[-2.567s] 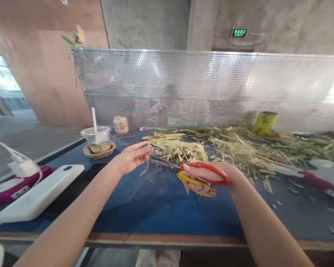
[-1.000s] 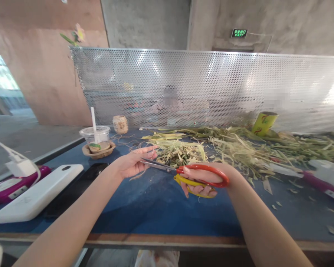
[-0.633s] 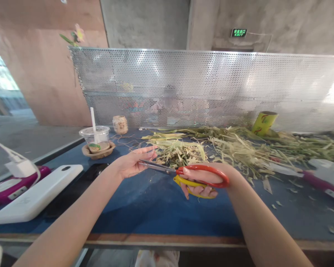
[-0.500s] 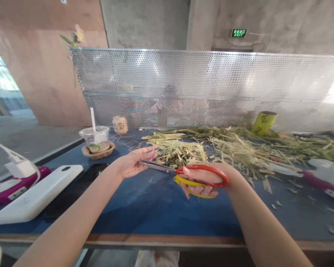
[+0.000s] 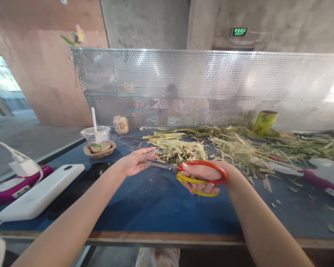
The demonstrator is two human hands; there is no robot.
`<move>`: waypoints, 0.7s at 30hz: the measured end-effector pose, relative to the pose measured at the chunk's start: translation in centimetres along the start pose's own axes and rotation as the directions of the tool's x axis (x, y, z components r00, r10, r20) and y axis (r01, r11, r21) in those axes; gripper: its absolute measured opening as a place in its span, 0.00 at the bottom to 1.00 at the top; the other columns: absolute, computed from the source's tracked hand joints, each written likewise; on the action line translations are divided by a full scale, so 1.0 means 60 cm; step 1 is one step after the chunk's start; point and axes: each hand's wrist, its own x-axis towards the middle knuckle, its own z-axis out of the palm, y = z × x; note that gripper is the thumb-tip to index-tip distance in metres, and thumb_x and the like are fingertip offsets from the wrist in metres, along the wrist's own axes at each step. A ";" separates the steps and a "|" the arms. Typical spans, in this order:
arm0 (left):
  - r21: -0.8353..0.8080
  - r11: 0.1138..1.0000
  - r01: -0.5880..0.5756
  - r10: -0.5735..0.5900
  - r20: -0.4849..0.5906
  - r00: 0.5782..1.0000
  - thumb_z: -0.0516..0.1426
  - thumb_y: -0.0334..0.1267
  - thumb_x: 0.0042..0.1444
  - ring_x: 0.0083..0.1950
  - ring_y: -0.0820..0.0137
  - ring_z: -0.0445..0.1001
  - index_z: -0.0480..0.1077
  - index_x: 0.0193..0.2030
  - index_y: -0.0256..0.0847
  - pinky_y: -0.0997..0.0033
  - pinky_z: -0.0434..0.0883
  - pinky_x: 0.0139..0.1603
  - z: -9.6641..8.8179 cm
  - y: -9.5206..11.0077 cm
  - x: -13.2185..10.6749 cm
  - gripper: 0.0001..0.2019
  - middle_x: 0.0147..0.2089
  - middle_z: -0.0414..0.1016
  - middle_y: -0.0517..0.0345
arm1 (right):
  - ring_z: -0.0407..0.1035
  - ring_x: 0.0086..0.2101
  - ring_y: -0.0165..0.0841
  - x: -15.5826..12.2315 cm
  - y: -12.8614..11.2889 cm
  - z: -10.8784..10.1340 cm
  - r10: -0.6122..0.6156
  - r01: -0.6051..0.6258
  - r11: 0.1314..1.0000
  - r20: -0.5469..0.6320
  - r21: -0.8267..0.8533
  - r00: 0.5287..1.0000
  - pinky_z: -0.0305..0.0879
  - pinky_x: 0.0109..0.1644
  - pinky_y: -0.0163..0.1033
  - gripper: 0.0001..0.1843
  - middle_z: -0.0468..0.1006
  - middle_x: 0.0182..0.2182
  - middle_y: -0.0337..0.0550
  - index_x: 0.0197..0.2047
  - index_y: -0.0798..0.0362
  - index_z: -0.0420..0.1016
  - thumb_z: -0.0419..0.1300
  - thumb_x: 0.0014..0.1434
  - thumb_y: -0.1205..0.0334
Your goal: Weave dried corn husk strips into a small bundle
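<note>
My right hand (image 5: pixel 204 177) is closed round the red and yellow handles of a pair of scissors (image 5: pixel 202 175). The steel blades (image 5: pixel 161 165) point left and reach the fingertips of my left hand (image 5: pixel 136 164). That hand hovers over the blue tabletop (image 5: pixel 161 207) with thumb and fingers pressed together in a pinch at the blade tips. What it pinches is too thin to make out. Just behind both hands lies a heap of cut dried stalks (image 5: pixel 180 150).
More stalks (image 5: pixel 247 148) spread to the right, by a yellow-green tube (image 5: pixel 265 121) and a magenta device (image 5: pixel 325 178). On the left are a cup with a straw (image 5: pixel 96 138), a twine roll (image 5: pixel 120 124), a white power bank (image 5: pixel 41 191) and a dark phone (image 5: pixel 72 185). A person (image 5: pixel 171 100) sits behind the perforated screen (image 5: pixel 225 85).
A strand hanging from my left fingers 2.6 s ago no longer shows. The scissor blades have come up to my left fingertips, and both hands have edged slightly right.
</note>
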 end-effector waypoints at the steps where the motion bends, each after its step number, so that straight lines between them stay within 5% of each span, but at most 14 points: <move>1: 0.016 1.000 -0.008 0.008 -0.004 1.000 0.62 0.23 0.45 0.26 0.76 0.76 0.66 0.54 0.33 0.82 0.71 0.26 -0.001 -0.001 0.001 0.27 0.28 0.78 0.54 | 0.46 0.11 0.21 0.000 -0.002 0.001 0.008 -0.008 1.000 -0.006 -0.012 1.000 0.50 0.11 0.27 0.35 0.53 0.12 0.29 0.27 0.55 0.63 0.39 0.53 0.29; 5: 0.096 0.992 -0.077 0.078 -0.005 0.997 0.61 0.23 0.46 0.29 0.75 0.76 0.64 0.55 0.31 0.82 0.70 0.27 -0.001 -0.003 0.002 0.27 0.29 0.78 0.53 | 0.44 0.11 0.19 -0.009 -0.009 0.008 0.001 -0.004 0.999 -0.080 -0.046 0.997 0.47 0.10 0.26 0.34 0.52 0.12 0.29 0.26 0.56 0.61 0.38 0.55 0.31; 12: 0.368 0.890 -0.269 0.278 0.029 0.960 0.67 0.23 0.33 0.28 0.70 0.76 0.48 0.65 0.31 0.77 0.68 0.28 -0.009 -0.001 0.001 0.50 0.27 0.78 0.57 | 0.46 0.11 0.19 -0.023 -0.002 -0.006 -0.002 0.002 1.000 -0.126 -0.002 0.992 0.46 0.09 0.25 0.34 0.53 0.12 0.29 0.26 0.56 0.62 0.42 0.53 0.30; 21: 0.629 0.729 -0.270 0.142 0.247 0.959 0.66 0.29 0.37 0.34 0.63 0.79 0.53 0.64 0.37 0.73 0.71 0.31 -0.041 0.023 -0.022 0.45 0.39 0.80 0.43 | 0.45 0.11 0.19 -0.027 0.004 -0.018 -0.103 0.105 0.994 -0.321 -0.013 0.941 0.47 0.09 0.26 0.38 0.54 0.13 0.29 0.26 0.56 0.62 0.39 0.49 0.26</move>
